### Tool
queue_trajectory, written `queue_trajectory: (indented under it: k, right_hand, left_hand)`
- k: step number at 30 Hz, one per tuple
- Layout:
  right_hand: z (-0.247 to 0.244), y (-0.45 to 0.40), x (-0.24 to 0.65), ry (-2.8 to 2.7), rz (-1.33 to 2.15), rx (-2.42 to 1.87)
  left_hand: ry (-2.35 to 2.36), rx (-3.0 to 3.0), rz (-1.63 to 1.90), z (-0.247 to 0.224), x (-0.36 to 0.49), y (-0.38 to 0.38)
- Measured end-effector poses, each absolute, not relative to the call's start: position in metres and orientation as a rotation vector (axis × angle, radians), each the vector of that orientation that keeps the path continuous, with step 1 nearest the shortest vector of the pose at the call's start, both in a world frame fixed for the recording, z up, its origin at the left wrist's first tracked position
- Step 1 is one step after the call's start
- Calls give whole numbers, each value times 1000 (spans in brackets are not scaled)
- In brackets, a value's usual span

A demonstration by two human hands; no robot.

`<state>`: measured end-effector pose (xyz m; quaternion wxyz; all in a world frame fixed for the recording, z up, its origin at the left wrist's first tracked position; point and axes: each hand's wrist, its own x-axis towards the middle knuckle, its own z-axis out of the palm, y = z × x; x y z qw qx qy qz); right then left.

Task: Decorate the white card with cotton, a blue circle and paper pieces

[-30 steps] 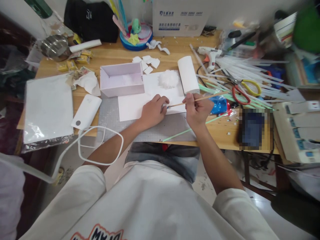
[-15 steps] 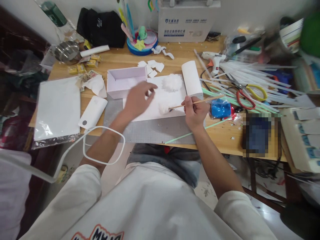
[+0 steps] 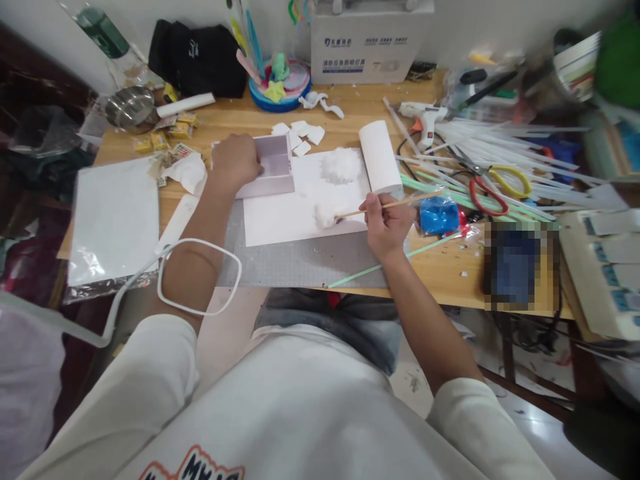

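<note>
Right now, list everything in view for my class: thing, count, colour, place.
Open box: one, pale lilac, centre left
Tufts: two, white, on paper
Paper: one, white, on mat
Mat: one, grey, under paper
Desk: one, brown, beneath
Stick: one, tan, right hand
Roll: one, white, by tufts
Glue gun: one, white, back right
Strips: many, white and green, right
Packet: one, blue, right
Bowl: one, silver, back left
Printed box: one, white, back
Wrapped pack: one, white, left
Left hand: one, at open box
Right hand: one, on stick
</note>
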<state>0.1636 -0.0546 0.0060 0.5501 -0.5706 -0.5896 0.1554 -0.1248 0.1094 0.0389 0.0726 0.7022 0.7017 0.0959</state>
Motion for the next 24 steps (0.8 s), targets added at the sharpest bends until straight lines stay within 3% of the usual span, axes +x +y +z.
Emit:
queue_trajectory:
  k: [4, 14, 18, 24]
  right_hand:
    - [4, -54, 164, -1393, 361, -1329]
    - [4, -55, 164, -1389, 370, -1325]
    - [2, -51, 165, -1360, 419, -1318]
    - [8, -46, 163, -1362, 440, -1307]
  left_hand:
    - [2049, 2079, 404, 39, -127, 107]
    - [2023, 2279, 512, 91, -120, 78]
    - [1646, 2236, 783, 104, -107, 56]
    - [970, 2077, 364, 90, -51, -1]
